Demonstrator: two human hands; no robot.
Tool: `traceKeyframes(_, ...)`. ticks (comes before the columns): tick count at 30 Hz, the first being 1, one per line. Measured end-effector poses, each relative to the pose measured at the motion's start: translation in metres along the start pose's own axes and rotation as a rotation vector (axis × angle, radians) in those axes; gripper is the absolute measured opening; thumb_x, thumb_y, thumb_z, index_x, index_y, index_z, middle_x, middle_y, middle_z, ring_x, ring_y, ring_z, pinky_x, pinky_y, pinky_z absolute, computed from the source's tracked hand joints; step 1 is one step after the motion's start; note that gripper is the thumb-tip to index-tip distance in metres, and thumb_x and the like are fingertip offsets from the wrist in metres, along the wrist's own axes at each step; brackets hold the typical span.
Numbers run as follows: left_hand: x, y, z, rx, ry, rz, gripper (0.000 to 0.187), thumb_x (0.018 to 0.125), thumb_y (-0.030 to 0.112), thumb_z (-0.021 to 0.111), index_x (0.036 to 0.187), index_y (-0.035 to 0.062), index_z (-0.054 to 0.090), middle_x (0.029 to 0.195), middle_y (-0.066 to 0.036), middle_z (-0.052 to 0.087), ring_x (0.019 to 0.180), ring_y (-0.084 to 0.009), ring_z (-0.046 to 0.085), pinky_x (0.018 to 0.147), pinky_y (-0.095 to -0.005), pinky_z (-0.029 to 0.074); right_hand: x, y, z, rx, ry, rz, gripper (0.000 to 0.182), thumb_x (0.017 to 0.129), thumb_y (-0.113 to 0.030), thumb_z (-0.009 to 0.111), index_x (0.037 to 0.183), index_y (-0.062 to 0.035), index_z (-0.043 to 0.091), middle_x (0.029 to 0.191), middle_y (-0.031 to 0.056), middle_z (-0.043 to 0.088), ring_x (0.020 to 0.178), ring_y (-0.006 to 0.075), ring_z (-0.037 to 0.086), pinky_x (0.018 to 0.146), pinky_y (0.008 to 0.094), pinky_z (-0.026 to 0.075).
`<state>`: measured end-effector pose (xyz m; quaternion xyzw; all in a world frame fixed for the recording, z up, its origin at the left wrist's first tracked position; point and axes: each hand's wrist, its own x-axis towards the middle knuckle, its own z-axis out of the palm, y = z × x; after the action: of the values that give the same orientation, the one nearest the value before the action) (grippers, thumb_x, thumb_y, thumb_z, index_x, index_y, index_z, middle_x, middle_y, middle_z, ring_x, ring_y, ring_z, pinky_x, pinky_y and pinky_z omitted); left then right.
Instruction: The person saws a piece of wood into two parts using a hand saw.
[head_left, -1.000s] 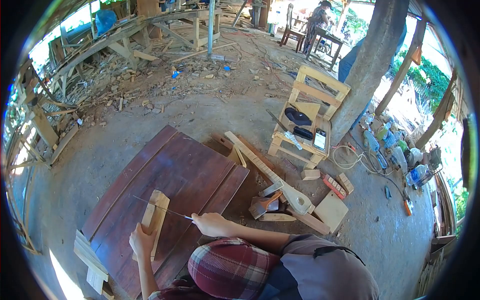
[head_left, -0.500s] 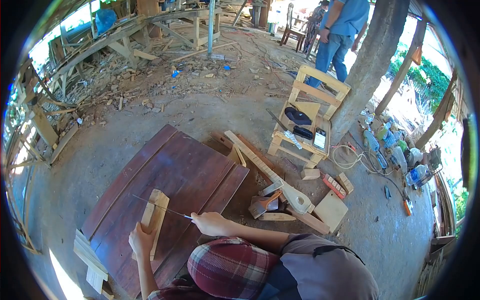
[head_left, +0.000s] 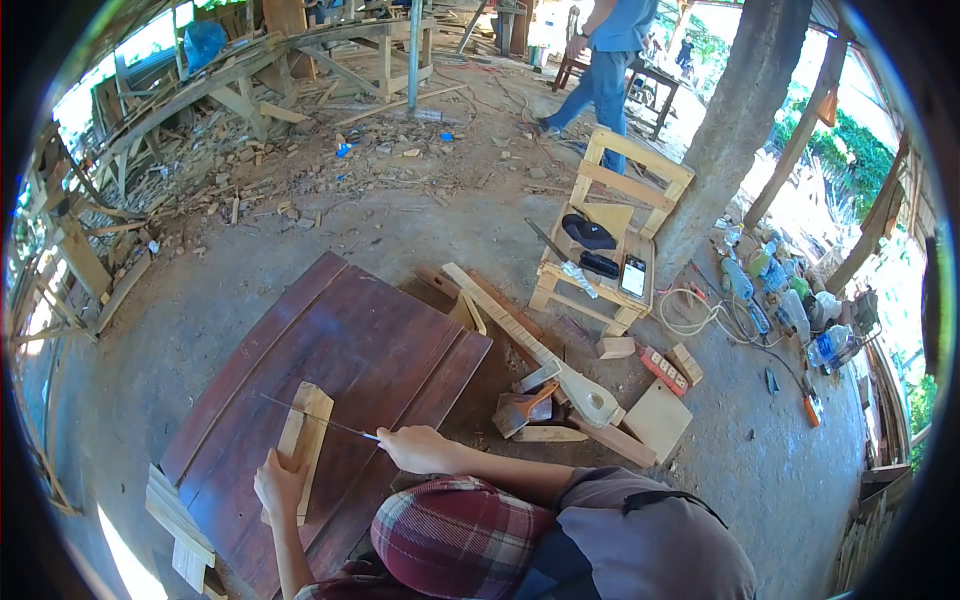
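Note:
My right hand (head_left: 420, 450) is closed around the handle of a thin hand saw (head_left: 335, 424), seen nearly edge-on. Its blade crosses the upper part of a pale wood block (head_left: 313, 412), with the tip out past the far left side. Whether the blade has cut into the wood is too fine to make out. My left hand (head_left: 279, 487) grips the block's left edge lower down and holds it on a dark reddish-brown wooden tabletop (head_left: 350, 320).
Right of the tabletop lie a hand plane (head_left: 523, 408), a long wooden piece (head_left: 520, 340) and a red power strip (head_left: 663, 370). A small wooden chair (head_left: 625, 245) holds a phone (head_left: 633, 275). Plastic bottles (head_left: 740, 280) lie beyond. A person in blue (head_left: 608, 80) is at the back.
The person in blue has moved left, in stride. The view has shifted slightly. My hands, the saw and the block keep nearly the same places relative to each other.

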<state>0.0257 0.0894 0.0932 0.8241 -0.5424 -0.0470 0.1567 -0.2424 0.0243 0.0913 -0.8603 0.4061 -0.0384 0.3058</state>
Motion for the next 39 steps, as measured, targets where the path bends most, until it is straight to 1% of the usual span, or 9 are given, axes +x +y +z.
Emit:
traceKeyframes(5,0.001,0.000,0.001,-0.002,-0.014,-0.012,0.043,0.064,0.032,0.082,0.084,0.0042,0.057,0.078,-0.019,0.067,0.078,-0.0393,0.065,0.072,-0.0471,0.052,0.003,0.005,-0.002,0.000,0.006,0.008,0.023,0.098,-0.022,0.041,0.100,0.0002,0.048,0.069,0.0208,0.063,0.066,0.0411,0.064,0.057,0.0530,0.046)
traceKeyframes(8,0.000,0.000,0.001,-0.003,-0.001,-0.006,0.043,0.064,0.032,0.082,0.084,0.0042,0.057,0.077,-0.019,0.067,0.077,-0.0395,0.065,0.071,-0.0472,0.052,0.001,-0.001,-0.010,-0.029,-0.048,0.028,0.024,0.097,-0.017,0.040,0.107,0.0023,0.051,0.076,0.0202,0.066,0.072,0.0396,0.066,0.061,0.0520,0.049)
traceKeyframes(11,0.000,-0.001,0.001,0.001,0.020,0.013,0.042,0.064,0.032,0.081,0.083,0.0044,0.056,0.076,-0.018,0.066,0.076,-0.0394,0.065,0.070,-0.0474,0.051,-0.001,-0.003,-0.017,-0.026,-0.042,0.017,0.023,0.097,-0.017,0.040,0.105,0.0016,0.051,0.076,0.0206,0.066,0.072,0.0397,0.066,0.061,0.0520,0.049)
traceKeyframes(14,-0.001,0.001,-0.001,-0.019,0.017,0.018,0.041,0.064,0.031,0.081,0.082,0.0047,0.055,0.074,-0.017,0.065,0.075,-0.0391,0.064,0.069,-0.0477,0.051,0.005,0.008,-0.008,-0.018,-0.001,0.003,0.026,0.100,-0.026,0.039,0.100,-0.0011,0.049,0.069,0.0208,0.063,0.066,0.0413,0.063,0.058,0.0531,0.046)
traceKeyframes(22,0.000,-0.002,0.002,-0.021,0.008,-0.002,0.041,0.063,0.029,0.082,0.080,0.0054,0.054,0.073,-0.016,0.064,0.075,-0.0385,0.064,0.068,-0.0478,0.050,0.006,0.011,-0.009,-0.013,0.035,-0.017,0.027,0.100,-0.028,0.040,0.100,-0.0024,0.050,0.068,0.0210,0.063,0.065,0.0419,0.063,0.058,0.0535,0.046)
traceKeyframes(26,0.001,-0.003,0.003,-0.031,-0.009,-0.009,0.041,0.063,0.030,0.082,0.080,0.0050,0.054,0.073,-0.016,0.065,0.075,-0.0387,0.064,0.069,-0.0476,0.050,0.004,0.008,-0.009,0.001,0.025,-0.010,0.027,0.100,-0.028,0.041,0.099,-0.0024,0.050,0.068,0.0212,0.062,0.065,0.0423,0.062,0.058,0.0537,0.046)
traceKeyframes(32,0.000,0.001,-0.001,-0.017,0.001,-0.012,0.041,0.063,0.029,0.083,0.082,0.0042,0.055,0.076,-0.017,0.066,0.077,-0.0392,0.064,0.070,-0.0475,0.051,0.004,0.011,-0.007,-0.006,0.080,-0.048,0.028,0.101,-0.029,0.040,0.097,-0.0023,0.050,0.066,0.0210,0.062,0.063,0.0419,0.062,0.057,0.0534,0.046)
traceKeyframes(35,-0.001,0.002,-0.001,-0.019,0.002,-0.010,0.041,0.063,0.029,0.083,0.082,0.0041,0.055,0.076,-0.017,0.066,0.076,-0.0392,0.065,0.070,-0.0475,0.051,-0.001,0.002,-0.018,-0.021,0.061,-0.049,0.029,0.100,-0.027,0.040,0.098,-0.0006,0.052,0.070,0.0214,0.063,0.066,0.0409,0.064,0.059,0.0538,0.048)
traceKeyframes(39,-0.002,0.005,-0.005,-0.032,0.004,-0.007,0.041,0.064,0.029,0.082,0.081,0.0041,0.055,0.076,-0.017,0.066,0.076,-0.0389,0.065,0.069,-0.0475,0.051,0.000,0.006,-0.010,-0.045,0.115,-0.072,0.034,0.101,-0.032,0.039,0.097,-0.0012,0.052,0.066,0.0199,0.062,0.061,0.0402,0.063,0.055,0.0526,0.048)
